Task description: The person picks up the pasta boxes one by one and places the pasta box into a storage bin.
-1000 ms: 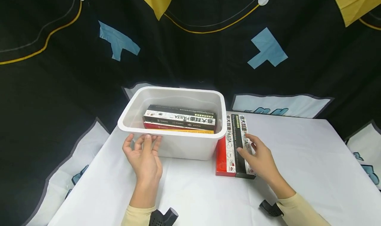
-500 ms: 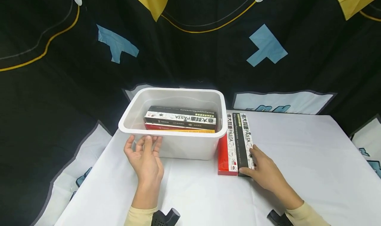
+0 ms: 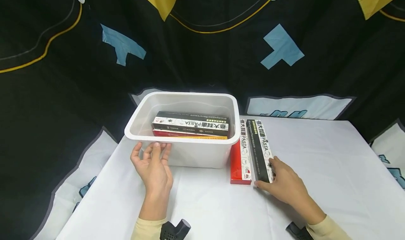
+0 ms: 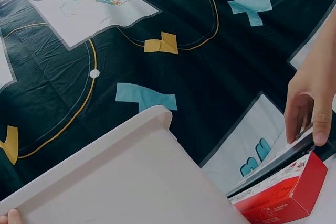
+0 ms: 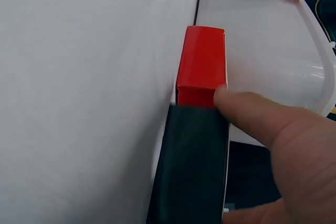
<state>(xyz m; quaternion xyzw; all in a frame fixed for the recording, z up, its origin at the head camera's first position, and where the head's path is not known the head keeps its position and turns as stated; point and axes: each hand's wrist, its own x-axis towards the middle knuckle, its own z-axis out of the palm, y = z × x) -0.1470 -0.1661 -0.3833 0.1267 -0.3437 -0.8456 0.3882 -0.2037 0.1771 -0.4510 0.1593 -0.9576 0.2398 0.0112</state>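
At the white plastic bin (image 3: 196,152), my left hand (image 3: 155,173) is palm up, its bent fingertips touching the near wall just under the rim. My right hand (image 3: 286,180) grips the near end of a black-and-white pasta box (image 3: 260,147), thumb at its near left corner and fingers along the right side. A red-and-white pasta box (image 3: 240,162) lies beside it, between it and the bin; the right wrist view shows the red box's end (image 5: 202,59) beyond the thumb. A narrow gap parts the two boxes at their near ends.
Inside the bin lie a black-and-white pasta box (image 3: 191,124), a red box (image 3: 171,133) and a yellow-orange box (image 3: 205,137), the last two partly hidden by the rim. White cloth (image 3: 316,155) covers the table. A dark patterned curtain (image 3: 215,64) hangs behind.
My right hand has slid toward the near end of the black box and taken hold of it. That box's near end has shifted right, away from the red box. My left hand stays at the rim.
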